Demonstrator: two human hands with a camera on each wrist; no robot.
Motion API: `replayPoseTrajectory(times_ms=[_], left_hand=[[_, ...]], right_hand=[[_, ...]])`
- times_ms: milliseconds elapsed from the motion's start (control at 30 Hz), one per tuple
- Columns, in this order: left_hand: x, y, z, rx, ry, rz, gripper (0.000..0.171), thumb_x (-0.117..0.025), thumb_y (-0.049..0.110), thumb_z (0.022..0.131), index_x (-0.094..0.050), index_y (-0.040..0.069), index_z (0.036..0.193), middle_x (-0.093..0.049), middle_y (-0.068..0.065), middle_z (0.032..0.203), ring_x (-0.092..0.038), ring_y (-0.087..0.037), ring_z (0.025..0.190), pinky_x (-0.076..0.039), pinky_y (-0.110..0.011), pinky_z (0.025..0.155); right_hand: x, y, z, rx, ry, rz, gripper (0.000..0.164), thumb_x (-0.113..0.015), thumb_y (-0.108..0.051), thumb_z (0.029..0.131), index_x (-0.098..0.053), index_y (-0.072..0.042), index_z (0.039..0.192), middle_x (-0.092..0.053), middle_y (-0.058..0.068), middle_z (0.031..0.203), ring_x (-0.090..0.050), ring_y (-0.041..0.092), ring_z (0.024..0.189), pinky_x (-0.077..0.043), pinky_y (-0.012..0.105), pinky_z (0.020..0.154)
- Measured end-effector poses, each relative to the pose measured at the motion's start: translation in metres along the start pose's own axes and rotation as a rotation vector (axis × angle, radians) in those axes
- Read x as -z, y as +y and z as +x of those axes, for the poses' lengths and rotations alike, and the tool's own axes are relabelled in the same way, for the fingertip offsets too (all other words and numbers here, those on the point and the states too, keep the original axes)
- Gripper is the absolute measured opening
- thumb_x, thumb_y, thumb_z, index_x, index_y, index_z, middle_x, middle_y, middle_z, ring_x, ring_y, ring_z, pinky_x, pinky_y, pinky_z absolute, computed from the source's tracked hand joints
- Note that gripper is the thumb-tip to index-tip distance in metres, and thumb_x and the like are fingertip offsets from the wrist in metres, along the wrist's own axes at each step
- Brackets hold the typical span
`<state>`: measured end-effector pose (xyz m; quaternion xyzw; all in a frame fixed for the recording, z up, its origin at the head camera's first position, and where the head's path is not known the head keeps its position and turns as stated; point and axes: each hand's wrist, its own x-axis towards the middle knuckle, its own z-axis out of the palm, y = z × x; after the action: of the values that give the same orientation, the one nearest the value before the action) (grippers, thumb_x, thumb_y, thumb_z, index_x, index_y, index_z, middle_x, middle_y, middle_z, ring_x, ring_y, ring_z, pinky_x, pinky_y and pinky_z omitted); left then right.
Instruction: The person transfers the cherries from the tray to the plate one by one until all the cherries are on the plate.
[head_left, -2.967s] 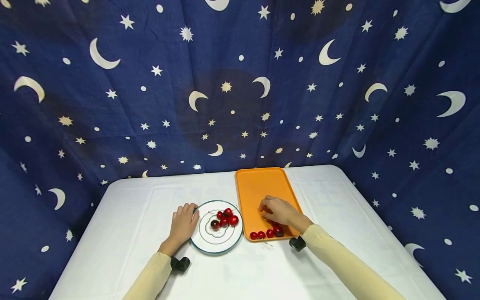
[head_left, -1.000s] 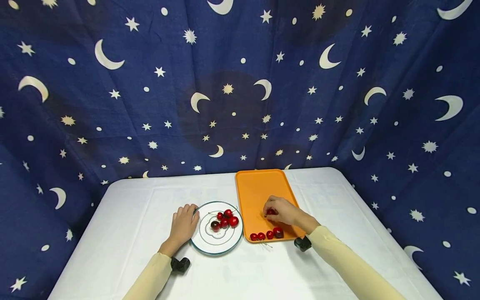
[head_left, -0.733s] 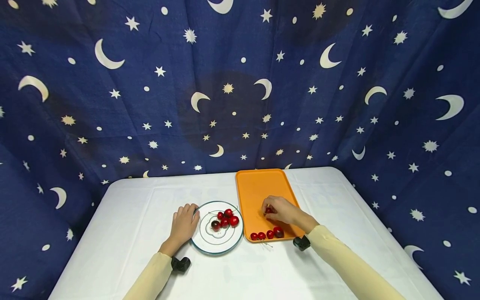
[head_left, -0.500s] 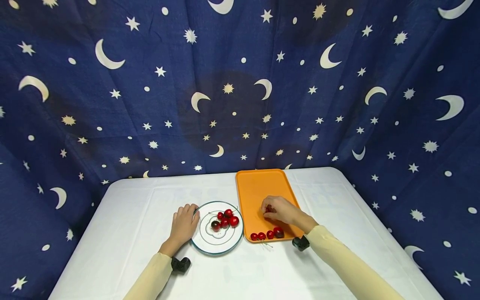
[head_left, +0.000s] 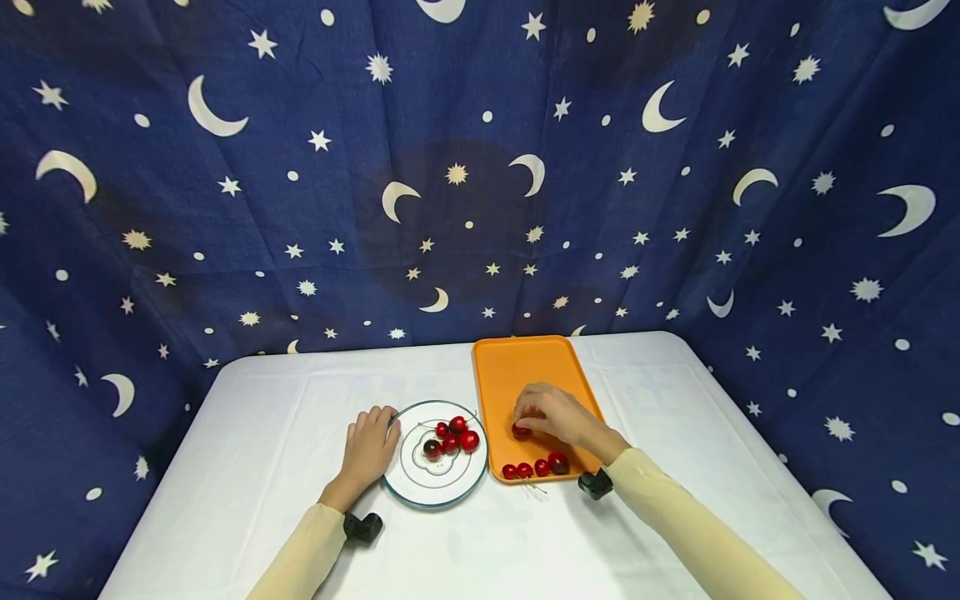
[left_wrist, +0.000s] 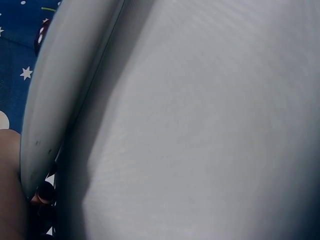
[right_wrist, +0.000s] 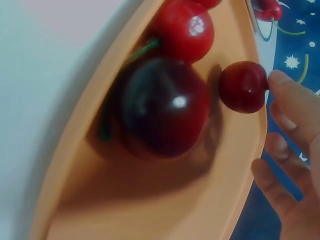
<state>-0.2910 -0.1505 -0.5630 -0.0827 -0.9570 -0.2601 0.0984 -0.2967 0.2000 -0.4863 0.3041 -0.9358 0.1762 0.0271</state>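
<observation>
Gripping one cherry [right_wrist: 243, 87] in the right hand [head_left: 553, 413], over the orange tray [head_left: 517, 362]

Seems to be arranging cherries singly, with this one probably meant for a spot behind the front row [head_left: 542, 467] of four along the tray's near edge. Next calls for settling the fruit gently, then easing the fingertips apart without nudging that row (round fruit, so likely to roll if dropped).

Pinched near the stem end by the fingertips, with the lower fingers loose and clear of the fruit. Can't make out whether resting on the tray or held just above. Sits a little left of the tray's middle either way.

Across from that: left hand [head_left: 367, 442] at the left rim of the plate [head_left: 426, 493]. Too shadowed underneath to tell whether gripping the rim or merely resting there. On the plate, five more cherries [head_left: 450, 443] bunched together.
</observation>
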Motion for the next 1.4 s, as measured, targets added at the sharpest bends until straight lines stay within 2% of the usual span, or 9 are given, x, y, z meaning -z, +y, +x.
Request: replayPoseTrajectory(times_ms=[200,367,567,800,900,1100,1400], left_hand=[[0.000,0.000,0.001,0.001,0.007,-0.003,0.028,-0.049,0.025,0.107,-0.063,0.006,0.120,-0.060,-0.011,0.102,-0.048,-0.028,0.097,-0.034,-0.042,0.082],[0.000,0.000,0.000,-0.008,0.014,-0.012,0.026,-0.049,0.024,0.106,-0.063,0.005,0.119,-0.060,-0.011,0.100,-0.048,-0.027,0.095,-0.034,-0.042,0.082],[0.000,-0.001,0.000,0.006,0.006,-0.005,0.027,-0.049,0.025,0.107,-0.063,0.006,0.120,-0.060,-0.012,0.102,-0.048,-0.027,0.097,-0.034,-0.042,0.083],[0.001,0.000,0.001,0.000,0.011,-0.007,0.027,-0.049,0.024,0.107,-0.063,0.006,0.119,-0.060,-0.012,0.101,-0.049,-0.028,0.097,-0.034,-0.043,0.083],[0.000,-0.001,0.001,0.005,0.005,-0.004,0.027,-0.050,0.025,0.106,-0.063,0.006,0.119,-0.060,-0.011,0.101,-0.049,-0.028,0.097,-0.034,-0.042,0.083],[-0.002,-0.001,-0.001,0.010,-0.002,0.003,0.027,-0.049,0.025,0.106,-0.064,0.007,0.119,-0.060,-0.010,0.100,-0.047,-0.026,0.095,-0.033,-0.040,0.081],[0.000,-0.001,0.000,0.004,0.007,0.006,0.026,-0.050,0.025,0.106,-0.063,0.007,0.118,-0.059,-0.010,0.100,-0.048,-0.027,0.096,-0.033,-0.040,0.081]], right_hand=[[0.000,-0.005,0.007,0.010,0.047,-0.050,0.004,-0.077,-0.029,0.091,-0.075,-0.028,0.095,-0.071,-0.014,0.093,-0.059,0.008,0.091,-0.055,0.033,0.088],[-0.002,-0.011,0.011,0.031,0.099,-0.041,0.005,-0.078,-0.028,0.091,-0.075,-0.026,0.095,-0.073,-0.012,0.093,-0.064,0.010,0.087,-0.056,0.031,0.084],[-0.005,-0.018,0.017,0.017,0.135,0.003,0.005,-0.077,-0.026,0.092,-0.075,-0.024,0.097,-0.074,-0.011,0.094,-0.063,0.009,0.083,-0.056,0.026,0.077],[-0.010,-0.023,0.025,-0.005,0.109,0.039,0.005,-0.076,-0.026,0.093,-0.076,-0.023,0.097,-0.075,-0.010,0.095,-0.066,0.012,0.085,-0.057,0.027,0.079],[-0.014,-0.024,0.026,-0.006,0.084,0.047,0.004,-0.074,-0.026,0.095,-0.076,-0.023,0.097,-0.075,-0.011,0.095,-0.065,0.009,0.085,-0.057,0.028,0.081],[-0.019,-0.024,0.027,0.006,0.095,0.058,0.007,-0.075,-0.027,0.095,-0.076,-0.021,0.097,-0.075,-0.012,0.092,-0.059,0.002,0.080,-0.054,0.020,0.075],[-0.023,-0.029,0.030,0.020,0.080,0.077,0.005,-0.077,-0.025,0.093,-0.077,-0.024,0.098,-0.075,-0.010,0.092,-0.061,0.006,0.082,-0.055,0.023,0.076]])
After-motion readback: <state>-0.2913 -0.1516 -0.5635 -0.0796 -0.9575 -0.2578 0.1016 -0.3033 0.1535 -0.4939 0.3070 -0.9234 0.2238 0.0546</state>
